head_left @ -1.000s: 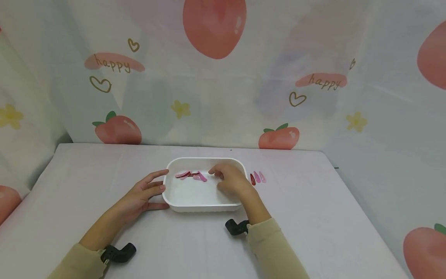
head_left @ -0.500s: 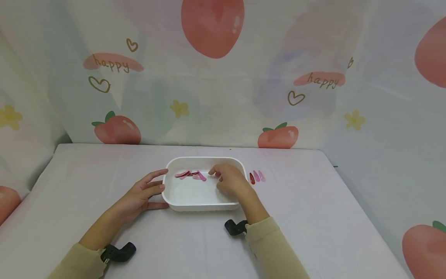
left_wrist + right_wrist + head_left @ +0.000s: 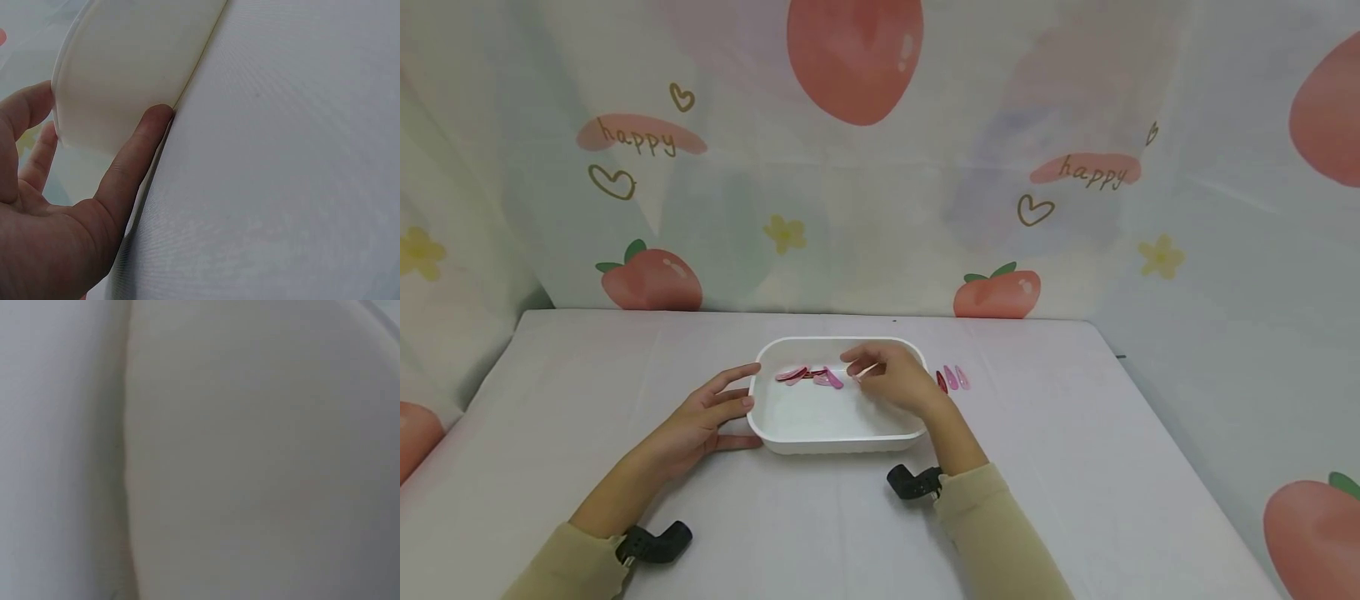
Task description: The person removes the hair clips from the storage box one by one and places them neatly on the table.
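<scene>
A white plastic tray (image 3: 820, 425) stands on the table, with several pink and red snap hair clips (image 3: 829, 378) lying toward its back left. Fairly straight fingers of my left hand (image 3: 703, 417) touch the tray's left end. The left wrist view shows the thumb low against the tray's outer wall (image 3: 125, 69) and fingertips at its rim. Over the right half of the tray, my right hand (image 3: 895, 382) pinches a pale pink hair clip (image 3: 856, 379), mostly hidden by the fingers. In the right wrist view only the tray's blurred outer wall (image 3: 250, 456) shows, without the hand.
Right of the tray, a red hair clip (image 3: 942, 382) and two pink hair clips (image 3: 957, 377) lie side by side on the white tablecloth (image 3: 1075, 467). A printed curtain (image 3: 865, 217) with peaches and writing hangs behind the table's back edge.
My right hand has lifted slightly and turned inside the tray, and a pale pink clip now shows at its fingertips. The left hand stays on the tray's left end.
</scene>
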Demonstrator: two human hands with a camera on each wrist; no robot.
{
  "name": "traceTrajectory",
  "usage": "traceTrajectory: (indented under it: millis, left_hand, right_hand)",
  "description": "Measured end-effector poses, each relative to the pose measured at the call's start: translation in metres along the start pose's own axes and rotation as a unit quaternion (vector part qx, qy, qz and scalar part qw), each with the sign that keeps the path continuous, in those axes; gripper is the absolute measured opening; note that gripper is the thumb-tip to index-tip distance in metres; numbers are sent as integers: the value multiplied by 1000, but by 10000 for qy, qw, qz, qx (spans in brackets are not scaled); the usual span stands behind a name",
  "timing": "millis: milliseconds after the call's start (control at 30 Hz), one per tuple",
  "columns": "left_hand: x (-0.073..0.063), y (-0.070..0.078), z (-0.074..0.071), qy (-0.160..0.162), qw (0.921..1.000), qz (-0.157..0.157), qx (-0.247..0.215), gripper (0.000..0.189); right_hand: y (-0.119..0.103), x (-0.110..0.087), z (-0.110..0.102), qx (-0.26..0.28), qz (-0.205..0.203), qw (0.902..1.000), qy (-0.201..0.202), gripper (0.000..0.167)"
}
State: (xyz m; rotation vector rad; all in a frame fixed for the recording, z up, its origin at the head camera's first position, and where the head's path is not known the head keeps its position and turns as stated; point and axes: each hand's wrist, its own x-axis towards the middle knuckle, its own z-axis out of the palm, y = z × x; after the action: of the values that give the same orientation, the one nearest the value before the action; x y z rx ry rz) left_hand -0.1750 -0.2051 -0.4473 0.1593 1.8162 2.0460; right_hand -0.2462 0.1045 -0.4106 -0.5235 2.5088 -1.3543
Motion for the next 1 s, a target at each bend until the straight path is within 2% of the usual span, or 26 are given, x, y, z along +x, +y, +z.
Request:
traceTrajectory:
  millis: [167, 300, 500, 733, 867, 1000]
  left_hand:
    - [0, 0, 0, -13, 10000, 24, 2, 62]
    - [0, 0, 0, -2, 10000, 0, 4, 61]
    - [0, -1, -1, -30, 10000, 6, -13, 61]
    - [0, 0, 0, -34, 10000, 12, -6, 61]
    - [0, 0, 0, -43, 10000, 23, 12, 61]
    - [-1, 0, 1, -37, 10000, 27, 28, 61]
  right_hand:
    - [-4, -2, -5, 1188, 119, 9928, -115, 41]
    - [-4, -2, -8, 1713, 126, 9851, -118, 41]
    - [-5, -2, -11, 1812, 92, 9834, -6, 39]
    - [-8, -3, -12, 1933, 275, 9807, 66, 39]
    - [-8, -3, -13, 2082, 303, 9770, 343, 37]
    - [-8, -2, -13, 2449, 324, 9677, 500, 38]
